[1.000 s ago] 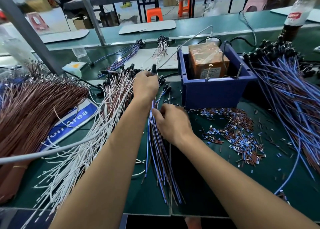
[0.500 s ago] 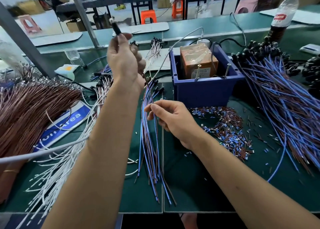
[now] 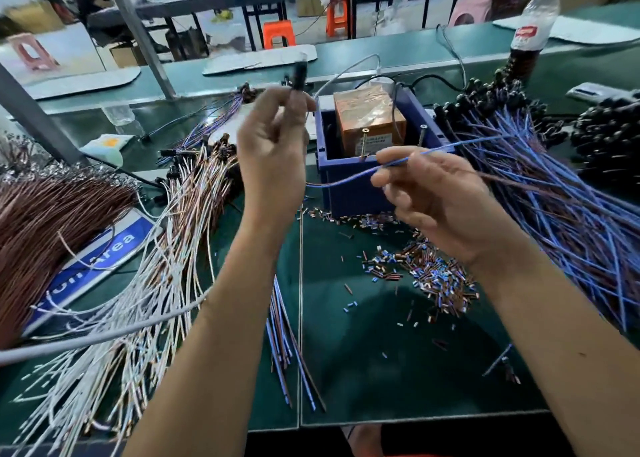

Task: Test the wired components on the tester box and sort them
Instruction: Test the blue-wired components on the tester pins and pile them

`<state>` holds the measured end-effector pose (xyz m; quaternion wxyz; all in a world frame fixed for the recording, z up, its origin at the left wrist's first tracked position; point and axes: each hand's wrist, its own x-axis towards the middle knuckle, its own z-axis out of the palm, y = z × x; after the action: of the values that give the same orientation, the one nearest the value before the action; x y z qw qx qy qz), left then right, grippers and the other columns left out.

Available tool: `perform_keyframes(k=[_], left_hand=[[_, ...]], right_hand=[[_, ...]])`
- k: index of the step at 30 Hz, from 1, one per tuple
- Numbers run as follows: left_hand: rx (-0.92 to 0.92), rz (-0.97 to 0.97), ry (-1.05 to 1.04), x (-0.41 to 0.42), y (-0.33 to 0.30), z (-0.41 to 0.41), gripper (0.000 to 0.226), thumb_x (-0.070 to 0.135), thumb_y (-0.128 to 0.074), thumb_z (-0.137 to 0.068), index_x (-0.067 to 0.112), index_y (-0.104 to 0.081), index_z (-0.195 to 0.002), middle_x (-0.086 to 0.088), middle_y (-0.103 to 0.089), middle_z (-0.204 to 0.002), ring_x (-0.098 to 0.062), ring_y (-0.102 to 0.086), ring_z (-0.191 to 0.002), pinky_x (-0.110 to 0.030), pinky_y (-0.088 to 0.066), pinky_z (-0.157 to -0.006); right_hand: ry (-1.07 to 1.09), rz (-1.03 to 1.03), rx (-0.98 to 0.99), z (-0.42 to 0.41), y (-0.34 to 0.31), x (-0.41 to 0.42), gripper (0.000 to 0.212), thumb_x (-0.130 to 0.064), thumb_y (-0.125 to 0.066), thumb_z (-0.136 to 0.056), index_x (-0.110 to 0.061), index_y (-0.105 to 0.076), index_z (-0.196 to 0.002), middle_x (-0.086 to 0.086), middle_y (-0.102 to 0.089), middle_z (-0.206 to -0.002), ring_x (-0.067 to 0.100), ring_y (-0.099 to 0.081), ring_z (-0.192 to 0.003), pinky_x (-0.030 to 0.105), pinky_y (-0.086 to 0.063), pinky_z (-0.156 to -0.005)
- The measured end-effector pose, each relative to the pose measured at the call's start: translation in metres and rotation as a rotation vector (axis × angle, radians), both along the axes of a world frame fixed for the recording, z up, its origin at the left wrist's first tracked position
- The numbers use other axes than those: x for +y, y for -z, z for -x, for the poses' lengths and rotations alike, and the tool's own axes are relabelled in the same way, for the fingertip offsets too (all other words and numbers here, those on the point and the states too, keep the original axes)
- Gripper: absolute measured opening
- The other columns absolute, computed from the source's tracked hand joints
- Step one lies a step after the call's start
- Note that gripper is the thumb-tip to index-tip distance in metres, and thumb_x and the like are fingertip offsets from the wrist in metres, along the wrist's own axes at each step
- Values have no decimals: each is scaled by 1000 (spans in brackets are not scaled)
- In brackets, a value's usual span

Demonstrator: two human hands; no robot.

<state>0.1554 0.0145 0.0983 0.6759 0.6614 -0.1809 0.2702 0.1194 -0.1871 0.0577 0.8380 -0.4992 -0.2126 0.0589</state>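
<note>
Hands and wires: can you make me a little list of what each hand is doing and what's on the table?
left hand: holds up the black component
right hand: pinches the blue wire
blue box: behind the hands, orange block inside
right pile: blue and brown wires
left pile: brown wires
table: green, with small cut bits

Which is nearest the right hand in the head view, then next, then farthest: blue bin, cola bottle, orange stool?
From the right hand:
1. Blue bin, just behind and left of the hand, on the bench.
2. Cola bottle, standing at the far right of the bench.
3. Orange stool, on the floor beyond the far table, up and left.
</note>
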Motion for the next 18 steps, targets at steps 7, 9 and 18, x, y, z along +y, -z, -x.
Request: perform_keyframes(k=[7, 9, 18], left_hand=[[14, -286, 51, -20, 28, -1, 34, 26, -47, -107, 22, -42, -74, 8, -37, -61, -18, -31, -55, -40, -24, -47], [21, -275, 83, -27, 35, -1, 36, 26, -45, -108, 25, -37, -73, 15, -35, -60, -16, -31, -54, -38, -24, -47], [-21, -548, 79, -41, 58, 3, 45, 31, -77, -89, 14, -38, -76, -8, -56, -61, -23, -45, -52, -34, -36, -49]], right_hand=[[258, -196, 121, -9, 6, -42, 42, -34, -43, -110, -18, -78, -91, -6, -60, -66, 2, -41, -57, 10, -30, -37], [245, -167, 134, -8, 11, -39, 46, -31, -41, -111, -19, -79, -88, -5, -60, -63, 2, -41, -52, 11, -29, -35], [230, 116, 122, -8, 29, 0, 34, -36, -55, -99, -18, -82, -108, 2, -57, -57, 5, -42, -40, 15, -27, -33]])
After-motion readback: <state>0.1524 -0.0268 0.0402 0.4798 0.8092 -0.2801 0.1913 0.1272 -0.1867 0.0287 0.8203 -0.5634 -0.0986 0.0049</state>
